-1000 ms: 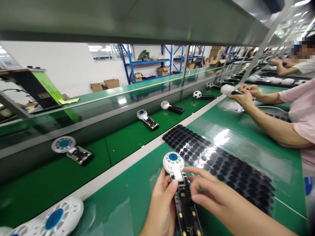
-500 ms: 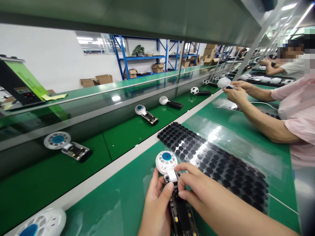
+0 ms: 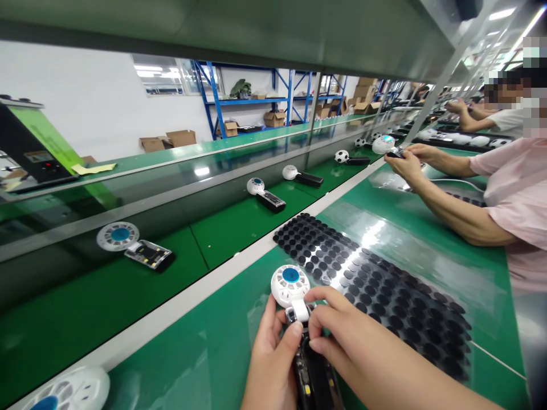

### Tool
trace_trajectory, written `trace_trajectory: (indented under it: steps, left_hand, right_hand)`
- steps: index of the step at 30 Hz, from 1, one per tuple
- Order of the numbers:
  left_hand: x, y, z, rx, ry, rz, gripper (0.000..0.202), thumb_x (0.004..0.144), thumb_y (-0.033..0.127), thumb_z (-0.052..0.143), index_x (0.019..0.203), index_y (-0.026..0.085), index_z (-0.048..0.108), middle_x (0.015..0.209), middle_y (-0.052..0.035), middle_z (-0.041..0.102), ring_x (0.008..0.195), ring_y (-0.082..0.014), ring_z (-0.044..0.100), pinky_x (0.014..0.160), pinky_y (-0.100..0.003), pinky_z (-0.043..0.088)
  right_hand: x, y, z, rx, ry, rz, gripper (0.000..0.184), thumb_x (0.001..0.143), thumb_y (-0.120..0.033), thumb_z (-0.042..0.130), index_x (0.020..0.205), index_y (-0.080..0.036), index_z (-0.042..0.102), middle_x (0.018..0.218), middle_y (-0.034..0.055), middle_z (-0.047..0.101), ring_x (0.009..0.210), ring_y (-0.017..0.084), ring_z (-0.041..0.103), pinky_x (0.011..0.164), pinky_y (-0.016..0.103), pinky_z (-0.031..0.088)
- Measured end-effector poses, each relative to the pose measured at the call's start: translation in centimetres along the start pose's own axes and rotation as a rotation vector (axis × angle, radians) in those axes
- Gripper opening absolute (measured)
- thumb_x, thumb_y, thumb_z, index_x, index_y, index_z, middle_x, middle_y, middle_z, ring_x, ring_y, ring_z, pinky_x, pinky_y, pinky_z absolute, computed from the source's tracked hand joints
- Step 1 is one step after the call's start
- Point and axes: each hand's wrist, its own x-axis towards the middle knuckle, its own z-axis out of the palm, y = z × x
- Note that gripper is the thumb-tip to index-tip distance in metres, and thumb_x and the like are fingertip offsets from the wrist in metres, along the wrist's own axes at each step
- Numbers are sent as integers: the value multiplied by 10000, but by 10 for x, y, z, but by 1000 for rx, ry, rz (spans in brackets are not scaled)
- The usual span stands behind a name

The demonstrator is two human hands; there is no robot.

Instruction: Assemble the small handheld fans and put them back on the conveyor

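Observation:
A small hand-held fan, with a white round head, a blue hub and an open black handle showing a circuit board, lies at the bottom centre of the green bench. My left hand grips the handle from the left, thumb on the neck. My right hand pinches the same neck from the right, fingertips pressed just below the white head. Directly to the right lies a sheet of several black round pads.
The green conveyor belt carries more fan units and a football-patterned one. Another white fan head sits at bottom left. A co-worker's hands hold a fan at the right.
My right fingertips closed in on the fan's neck from the open reach a second ago. The units on the belt drifted to the right.

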Motion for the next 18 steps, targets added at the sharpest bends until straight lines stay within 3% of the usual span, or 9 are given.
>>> trace_trajectory:
  steps: [3, 8, 14, 18]
  left_hand:
    - [1, 0, -1, 8, -5, -6, 935, 586, 196, 747, 1356, 103, 225, 921, -81, 645, 820, -202, 624, 731, -268, 476]
    - [6, -6, -9, 24, -21, 6, 907, 581, 257, 758, 1345, 146, 282, 969, -111, 638, 931, -273, 597, 776, -329, 457]
    - [5, -4, -8, -6, -9, -37, 1030, 537, 296, 783, 1383, 148, 215, 955, -100, 635, 961, -274, 575, 823, -331, 435]
    - [2, -1, -6, -44, -10, -30, 1039, 515, 293, 774, 1379, 112, 226, 990, -115, 632, 980, -289, 566, 843, -332, 431]
  right_hand:
    - [-1, -1, 2, -23, 45, -15, 200, 780, -10, 437, 729, -180, 528, 1198, 58, 450, 821, 150, 612, 749, 308, 506]
    - [-5, -3, 1, -63, 31, -99, 228, 820, -9, 392, 806, -166, 557, 1195, 110, 464, 928, 169, 593, 821, 316, 498]
    - [-6, 6, 9, -138, 98, -190, 232, 805, -22, 396, 793, -176, 569, 1215, 115, 495, 1065, 201, 548, 853, 312, 498]
    - [-9, 13, 13, -181, 218, -126, 280, 782, -88, 443, 986, -244, 553, 1305, 81, 430, 1171, 240, 461, 896, 391, 469]
